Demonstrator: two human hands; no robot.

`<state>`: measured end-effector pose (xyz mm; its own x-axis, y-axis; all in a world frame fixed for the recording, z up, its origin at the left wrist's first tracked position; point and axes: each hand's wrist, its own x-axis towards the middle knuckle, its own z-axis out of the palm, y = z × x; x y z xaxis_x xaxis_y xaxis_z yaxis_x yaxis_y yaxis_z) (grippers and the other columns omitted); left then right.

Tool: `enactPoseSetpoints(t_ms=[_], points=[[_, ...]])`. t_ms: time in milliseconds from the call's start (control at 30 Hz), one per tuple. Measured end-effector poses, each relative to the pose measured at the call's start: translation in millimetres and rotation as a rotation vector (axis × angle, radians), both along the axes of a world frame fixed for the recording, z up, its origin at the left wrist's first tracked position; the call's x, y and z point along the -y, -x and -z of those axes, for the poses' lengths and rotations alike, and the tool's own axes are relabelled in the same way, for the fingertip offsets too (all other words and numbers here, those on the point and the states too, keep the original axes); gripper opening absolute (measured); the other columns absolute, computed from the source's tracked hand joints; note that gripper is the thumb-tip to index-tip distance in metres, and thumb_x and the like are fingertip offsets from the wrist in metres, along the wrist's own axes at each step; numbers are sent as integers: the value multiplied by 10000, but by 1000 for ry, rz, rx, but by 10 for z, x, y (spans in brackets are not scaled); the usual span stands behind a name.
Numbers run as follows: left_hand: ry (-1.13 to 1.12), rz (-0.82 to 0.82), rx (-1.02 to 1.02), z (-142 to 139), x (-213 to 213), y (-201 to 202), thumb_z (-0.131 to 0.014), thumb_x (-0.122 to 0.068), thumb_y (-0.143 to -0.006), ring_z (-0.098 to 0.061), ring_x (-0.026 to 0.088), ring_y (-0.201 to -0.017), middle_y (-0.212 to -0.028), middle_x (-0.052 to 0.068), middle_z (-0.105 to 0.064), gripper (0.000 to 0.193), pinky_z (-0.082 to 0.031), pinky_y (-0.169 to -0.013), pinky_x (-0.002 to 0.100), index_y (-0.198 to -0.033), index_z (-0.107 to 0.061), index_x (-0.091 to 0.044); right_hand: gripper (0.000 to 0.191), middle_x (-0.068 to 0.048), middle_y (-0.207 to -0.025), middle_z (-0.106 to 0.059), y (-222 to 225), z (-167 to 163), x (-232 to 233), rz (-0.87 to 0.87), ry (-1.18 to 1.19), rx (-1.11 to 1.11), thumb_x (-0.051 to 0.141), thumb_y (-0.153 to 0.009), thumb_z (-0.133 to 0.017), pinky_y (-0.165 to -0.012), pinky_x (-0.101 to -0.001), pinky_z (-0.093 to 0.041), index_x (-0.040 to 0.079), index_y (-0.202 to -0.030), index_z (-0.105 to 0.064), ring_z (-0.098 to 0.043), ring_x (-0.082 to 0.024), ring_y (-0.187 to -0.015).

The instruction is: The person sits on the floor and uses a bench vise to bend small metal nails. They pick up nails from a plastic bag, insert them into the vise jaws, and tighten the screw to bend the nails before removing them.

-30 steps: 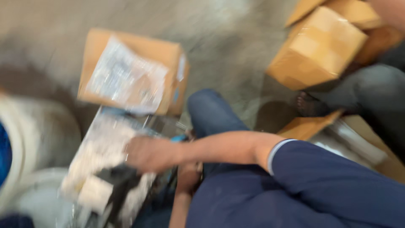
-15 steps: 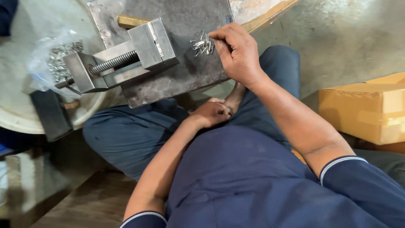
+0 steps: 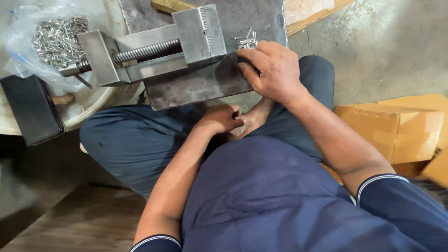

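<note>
Head view: looked straight down on a seated person's lap and a steel plate (image 3: 205, 86) resting across the knees.
Far left: a clear bag of small metal pins (image 3: 53, 39) lay on a pale round surface, beside a dark block (image 3: 30, 109).
Vise: a grey machine vise (image 3: 149, 46) sat on the plate, its screw running left to right, long axis tilted slightly up toward the right.
Left hand: the left hand (image 3: 221, 119) rested low between the legs, fingers curled in, gripping nothing that showed.
Loose pins: a small cluster of pins (image 3: 246, 42) lay on the plate just right of the vise, pointing mostly away from the person.
Right hand: the right hand (image 3: 270, 70) lay palm down, fingertips touching the cluster's near edge, fingers bent over it; far nearer than the left.
Far right: tan cardboard boxes (image 3: 396, 130) stood on the floor.
</note>
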<state>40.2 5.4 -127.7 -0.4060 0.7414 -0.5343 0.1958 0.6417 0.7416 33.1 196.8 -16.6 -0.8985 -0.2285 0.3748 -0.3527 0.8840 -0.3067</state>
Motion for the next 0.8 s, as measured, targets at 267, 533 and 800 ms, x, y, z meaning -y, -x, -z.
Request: enactPoseSetpoints(t_ms=[267, 533, 800], points=[[-29, 43, -39, 2, 27, -67, -700, -494, -824, -714, 343, -962, -989, 149, -755, 496, -527, -825, 456, -1146, -670, -118, 272, -62, -896, -623, -91, -41, -40, -44, 95, 107, 137, -926, -788, -717, -385, -507, 118, -1195, -749, -639, -278, -831], [-66, 48, -5, 45, 61, -85, -702, -468, -831, -722, 330, -952, -970, 123, -770, 490, -527, -817, 447, -1172, -656, -118, 204, -99, -949, -651, -124, 10, -126, 51, 302, 158, 63, -989, -751, -692, -344, -511, 65, -1192, -733, -638, -230, -780], [-272, -75, -20, -289, 94, -101, -754, -464, -815, -718, 299, -852, -930, 133, -758, 451, -547, -748, 415, -1060, -704, -89, 155, -83, -862, -634, -9, 2, -4, 66, 102, 113, 146, -938, -810, -648, -379, -495, 109, -1081, -762, -656, -292, -765]])
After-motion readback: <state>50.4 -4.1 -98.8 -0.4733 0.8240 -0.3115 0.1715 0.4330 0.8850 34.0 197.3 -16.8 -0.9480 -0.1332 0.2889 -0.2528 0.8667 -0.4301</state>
